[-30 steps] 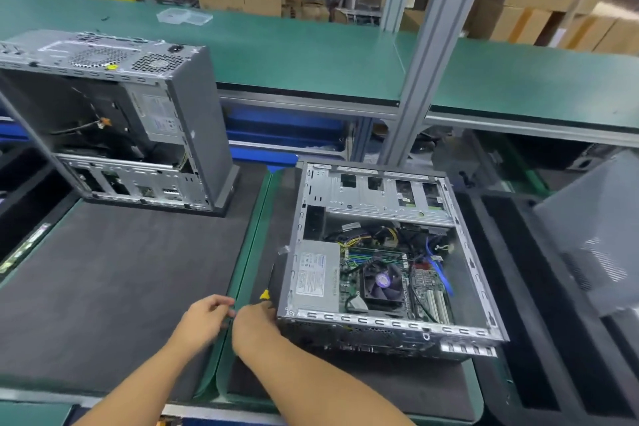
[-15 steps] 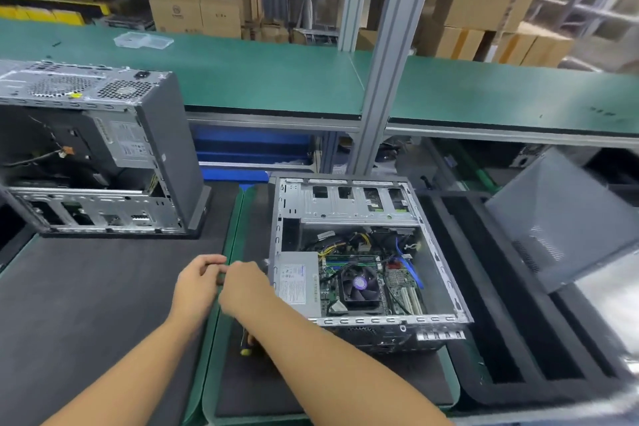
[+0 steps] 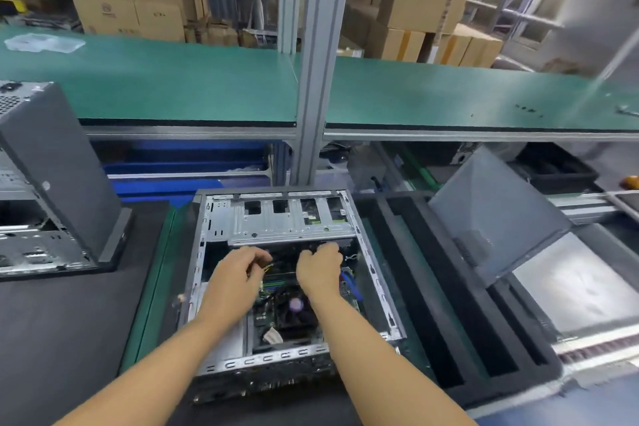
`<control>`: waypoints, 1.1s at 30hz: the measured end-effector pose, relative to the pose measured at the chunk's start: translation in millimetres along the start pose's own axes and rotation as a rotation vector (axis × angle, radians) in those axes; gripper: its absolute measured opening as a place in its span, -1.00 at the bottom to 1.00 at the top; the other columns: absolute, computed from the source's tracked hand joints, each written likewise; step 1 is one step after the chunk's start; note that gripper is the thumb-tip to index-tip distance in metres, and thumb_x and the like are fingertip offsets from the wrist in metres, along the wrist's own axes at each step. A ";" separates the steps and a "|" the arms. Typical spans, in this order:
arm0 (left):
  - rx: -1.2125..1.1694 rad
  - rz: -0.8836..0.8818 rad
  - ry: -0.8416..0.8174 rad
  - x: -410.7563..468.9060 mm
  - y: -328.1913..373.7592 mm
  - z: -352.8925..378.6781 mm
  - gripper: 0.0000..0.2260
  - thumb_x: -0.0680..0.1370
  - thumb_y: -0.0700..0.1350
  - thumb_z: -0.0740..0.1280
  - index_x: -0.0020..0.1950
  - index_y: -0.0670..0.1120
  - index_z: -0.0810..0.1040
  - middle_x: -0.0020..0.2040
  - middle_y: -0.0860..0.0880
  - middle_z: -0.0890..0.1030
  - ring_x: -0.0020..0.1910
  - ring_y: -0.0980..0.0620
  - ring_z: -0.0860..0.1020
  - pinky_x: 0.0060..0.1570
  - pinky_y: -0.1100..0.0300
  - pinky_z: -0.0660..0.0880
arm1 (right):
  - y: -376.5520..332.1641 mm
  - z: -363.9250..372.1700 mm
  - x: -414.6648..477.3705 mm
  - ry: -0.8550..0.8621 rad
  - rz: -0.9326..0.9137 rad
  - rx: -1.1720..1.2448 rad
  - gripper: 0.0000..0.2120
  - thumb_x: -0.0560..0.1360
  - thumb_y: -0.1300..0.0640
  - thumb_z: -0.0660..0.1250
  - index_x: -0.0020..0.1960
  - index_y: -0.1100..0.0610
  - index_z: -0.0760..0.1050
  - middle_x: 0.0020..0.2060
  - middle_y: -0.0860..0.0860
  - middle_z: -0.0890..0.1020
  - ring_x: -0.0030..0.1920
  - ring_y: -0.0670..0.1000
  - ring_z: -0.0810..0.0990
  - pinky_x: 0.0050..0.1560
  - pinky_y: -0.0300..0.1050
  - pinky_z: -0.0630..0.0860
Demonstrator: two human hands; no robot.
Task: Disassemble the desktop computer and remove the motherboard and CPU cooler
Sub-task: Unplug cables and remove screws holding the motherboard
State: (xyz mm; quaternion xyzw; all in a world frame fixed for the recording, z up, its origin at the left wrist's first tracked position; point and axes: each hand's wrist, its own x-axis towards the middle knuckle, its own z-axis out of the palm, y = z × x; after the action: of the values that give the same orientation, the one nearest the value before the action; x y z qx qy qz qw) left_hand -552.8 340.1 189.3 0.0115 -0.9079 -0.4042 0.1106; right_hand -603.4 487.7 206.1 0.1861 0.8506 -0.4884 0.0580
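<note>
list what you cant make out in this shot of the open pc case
All in the head view:
Whether the left hand grips the yellow wires: curled fingers and motion blur hide it.
Fingertips of the right hand: lost in the dark under the drive cage.
Most of the motherboard: covered by both forearms.
Rest of the second case: cut off by the left edge.

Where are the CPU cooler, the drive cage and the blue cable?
CPU cooler [image 3: 295, 304]: head view, on the purple fan hub.
drive cage [image 3: 276, 226]: head view, on its bare metal plate.
blue cable [image 3: 350, 282]: head view, on its visible middle.
</note>
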 end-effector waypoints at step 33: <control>0.802 0.380 -0.405 122.9 21.3 109.7 -0.20 0.43 0.53 -0.27 0.61 0.21 -0.07 0.64 -0.02 -0.08 0.61 -0.05 -0.08 0.53 -0.17 -0.04 | 67.9 -26.8 70.3 -0.068 -0.064 0.238 -0.65 0.70 -0.04 -0.02 -0.07 0.08 0.43 -0.16 -0.04 0.53 -0.16 -0.11 0.49 -0.14 -0.17 0.39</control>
State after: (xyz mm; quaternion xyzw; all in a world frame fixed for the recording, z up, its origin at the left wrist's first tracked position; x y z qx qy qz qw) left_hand -694.3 421.1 157.5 -0.1915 -0.9814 0.0109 -0.0097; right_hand -640.8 559.6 145.2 0.1479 0.7896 -0.5936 0.0485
